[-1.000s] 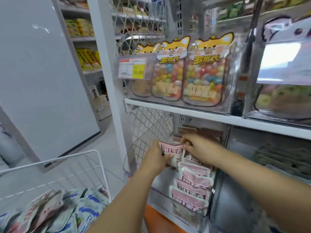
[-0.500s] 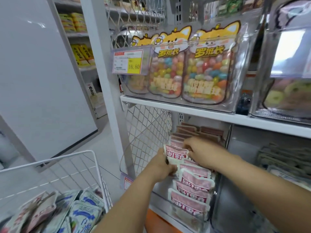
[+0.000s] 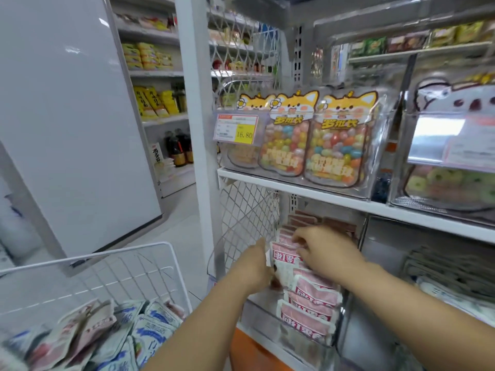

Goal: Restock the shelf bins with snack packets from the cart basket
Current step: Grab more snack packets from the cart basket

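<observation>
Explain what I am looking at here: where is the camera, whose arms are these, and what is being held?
No machine here: a person wears a wide-angle camera on the head, so the one picture looks down their own arms at a shop shelf. The left hand grips a pink-and-white snack packet by its left edge, against the row of like packets standing in a clear plastic shelf bin. The right hand lies on the packet tops behind, fingers bent; whether it pinches one I cannot tell. Lower left is the white wire cart basket, with blue-and-white packets in it.
</observation>
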